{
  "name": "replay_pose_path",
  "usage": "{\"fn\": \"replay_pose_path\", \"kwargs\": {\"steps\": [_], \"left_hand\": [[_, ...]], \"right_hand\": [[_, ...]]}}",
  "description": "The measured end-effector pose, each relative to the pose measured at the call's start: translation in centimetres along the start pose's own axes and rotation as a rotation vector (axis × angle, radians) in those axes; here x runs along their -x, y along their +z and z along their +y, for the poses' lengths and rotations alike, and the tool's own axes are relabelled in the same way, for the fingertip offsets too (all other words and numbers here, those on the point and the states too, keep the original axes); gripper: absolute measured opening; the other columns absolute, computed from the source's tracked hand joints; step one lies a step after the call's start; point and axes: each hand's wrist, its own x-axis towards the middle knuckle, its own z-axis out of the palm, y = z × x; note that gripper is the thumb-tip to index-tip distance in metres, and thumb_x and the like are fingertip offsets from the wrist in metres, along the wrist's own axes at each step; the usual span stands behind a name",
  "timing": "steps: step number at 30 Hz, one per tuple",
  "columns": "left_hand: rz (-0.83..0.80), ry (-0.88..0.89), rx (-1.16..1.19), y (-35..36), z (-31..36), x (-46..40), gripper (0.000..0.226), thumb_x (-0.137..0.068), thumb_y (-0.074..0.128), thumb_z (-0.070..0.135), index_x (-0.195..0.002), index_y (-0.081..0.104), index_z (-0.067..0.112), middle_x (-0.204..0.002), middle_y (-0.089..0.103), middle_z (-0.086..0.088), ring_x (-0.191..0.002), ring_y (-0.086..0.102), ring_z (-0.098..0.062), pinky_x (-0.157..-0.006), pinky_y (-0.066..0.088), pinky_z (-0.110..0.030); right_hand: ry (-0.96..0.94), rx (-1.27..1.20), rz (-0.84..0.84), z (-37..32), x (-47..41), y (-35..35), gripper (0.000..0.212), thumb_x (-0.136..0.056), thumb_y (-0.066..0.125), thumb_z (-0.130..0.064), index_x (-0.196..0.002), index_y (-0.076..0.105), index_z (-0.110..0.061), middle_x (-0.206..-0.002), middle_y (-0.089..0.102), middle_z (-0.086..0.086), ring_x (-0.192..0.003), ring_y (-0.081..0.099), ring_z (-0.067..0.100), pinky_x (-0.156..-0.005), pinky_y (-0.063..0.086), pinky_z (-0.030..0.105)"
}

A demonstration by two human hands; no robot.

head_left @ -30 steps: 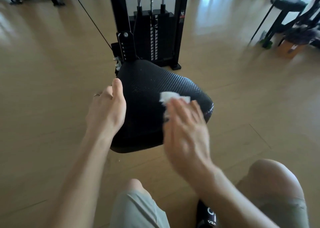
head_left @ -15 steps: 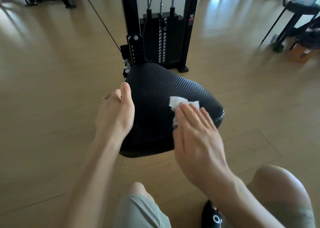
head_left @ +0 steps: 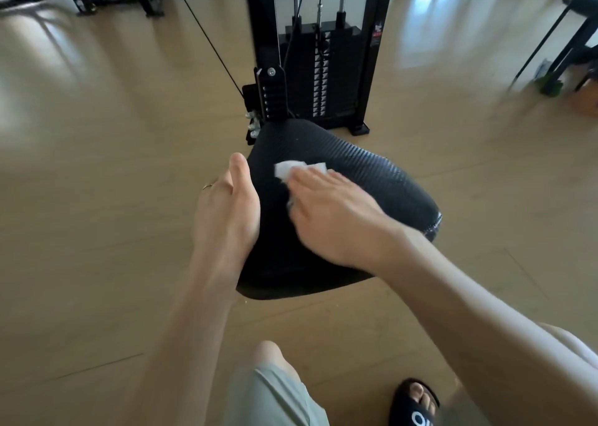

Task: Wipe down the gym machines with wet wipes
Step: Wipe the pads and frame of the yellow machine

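Now right hand (head_left: 333,218) (fingers flat) presses wipe (head_left: 291,169) onto seat (head_left: 372,173).
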Motion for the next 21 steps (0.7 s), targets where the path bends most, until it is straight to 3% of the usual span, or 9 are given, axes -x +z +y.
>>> {"fn": "replay_pose_path", "kwargs": {"steps": [3, 5, 7, 9, 11, 13, 15, 18, 21], "left_hand": [[0.009, -0.03, 0.046, 0.0, 0.1, 0.0, 0.07, -0.104, 0.013, 0.058, -0.131, 0.064, 0.019, -0.109, 0.063, -0.001, -0.1, 0.048, -0.017, -0.088, 0.032, -0.032], [0.011, -0.032, 0.052, 0.0, 0.0, 0.1, 0.073, -0.103, 0.012, 0.062, -0.136, 0.062, 0.02, -0.124, 0.064, -0.006, -0.108, 0.052, -0.019, -0.09, 0.032, -0.031], [0.007, -0.033, 0.073, 0.0, -0.2, 0.3, 0.073, -0.103, 0.011, 0.063, -0.138, 0.06, 0.022, -0.119, 0.065, -0.005, -0.113, 0.056, -0.022, -0.09, 0.034, -0.032], [-0.015, -0.053, 0.098, -0.1, -0.2, 0.4, 0.074, -0.102, 0.011, 0.064, -0.14, 0.059, 0.023, -0.116, 0.064, -0.001, -0.114, 0.055, -0.02, -0.093, 0.037, -0.035], [-0.021, -0.065, 0.117, -0.2, -0.1, 0.5, 0.074, -0.102, 0.011, 0.064, -0.139, 0.06, 0.023, -0.133, 0.061, -0.001, -0.125, 0.053, -0.021, -0.1, 0.038, -0.037], [-0.023, -0.081, 0.165, -0.3, -0.2, 0.4, 0.073, -0.101, 0.013, 0.065, -0.131, 0.066, 0.024, -0.136, 0.062, 0.0, -0.128, 0.053, -0.022, -0.108, 0.038, -0.038], [-0.033, -0.109, 0.27, -0.3, -0.4, 0.5, 0.074, -0.088, 0.017, 0.077, -0.112, 0.071, 0.032, -0.125, 0.069, 0.0, -0.12, 0.061, -0.022, -0.11, 0.042, -0.044], [-0.011, -0.206, 0.442, -0.3, -1.1, 0.2, 0.073, -0.071, 0.024, 0.087, -0.095, 0.072, 0.038, -0.12, 0.071, 0.0, -0.113, 0.067, -0.023, -0.105, 0.047, -0.048], [0.03, -0.195, 0.487, -0.4, -0.9, 0.3, 0.072, -0.085, 0.023, 0.079, -0.11, 0.072, 0.033, -0.131, 0.064, 0.005, -0.123, 0.059, -0.018, -0.109, 0.042, -0.042]], "right_hand": [[-0.189, 0.031, -0.022, -2.1, 3.6, -0.6, 0.049, -0.104, 0.026, -0.032, -0.146, 0.047, -0.018, -0.151, 0.046, -0.006, -0.143, 0.036, 0.013, -0.122, 0.017, 0.03], [-0.192, 0.011, -0.104, -0.7, 5.4, -1.5, 0.056, -0.105, 0.021, -0.036, -0.159, 0.031, -0.029, -0.166, 0.025, -0.016, -0.154, 0.015, 0.002, -0.126, 0.001, 0.027], [-0.106, -0.004, -0.139, 2.0, 5.4, -2.2, 0.054, -0.108, 0.022, -0.034, -0.162, 0.02, -0.037, -0.168, 0.015, -0.022, -0.154, 0.006, -0.004, -0.126, -0.003, 0.028], [0.004, 0.024, -0.12, 4.2, 3.6, -2.6, 0.052, -0.109, 0.024, -0.03, -0.161, 0.024, -0.032, -0.168, 0.02, -0.016, -0.154, 0.013, 0.002, -0.126, 0.002, 0.031], [0.014, 0.068, -0.088, 3.3, 1.6, -2.2, 0.049, -0.107, 0.027, -0.028, -0.156, 0.033, -0.022, -0.16, 0.037, -0.004, -0.147, 0.032, 0.016, -0.124, 0.018, 0.036], [-0.092, 0.044, -0.07, 0.0, 0.7, -0.7, 0.048, -0.101, 0.035, -0.025, -0.149, 0.04, -0.02, -0.144, 0.052, 0.002, -0.128, 0.048, 0.023, -0.114, 0.033, 0.038], [-0.254, 0.017, -0.077, -3.4, 1.7, 0.4, 0.044, -0.099, 0.036, -0.024, -0.14, 0.05, -0.018, -0.138, 0.055, 0.0, -0.124, 0.05, 0.022, -0.112, 0.031, 0.036], [-0.406, 0.037, -0.105, -3.6, 4.8, -0.9, 0.048, -0.108, 0.023, -0.029, -0.15, 0.045, -0.02, -0.16, 0.037, -0.006, -0.149, 0.027, 0.012, -0.124, 0.012, 0.033], [-0.402, 0.003, -0.24, -1.7, 7.2, -2.4, 0.056, -0.109, 0.017, -0.036, -0.164, 0.012, -0.033, -0.17, 0.005, -0.019, -0.154, -0.005, -0.003, -0.127, -0.004, 0.029]]}}
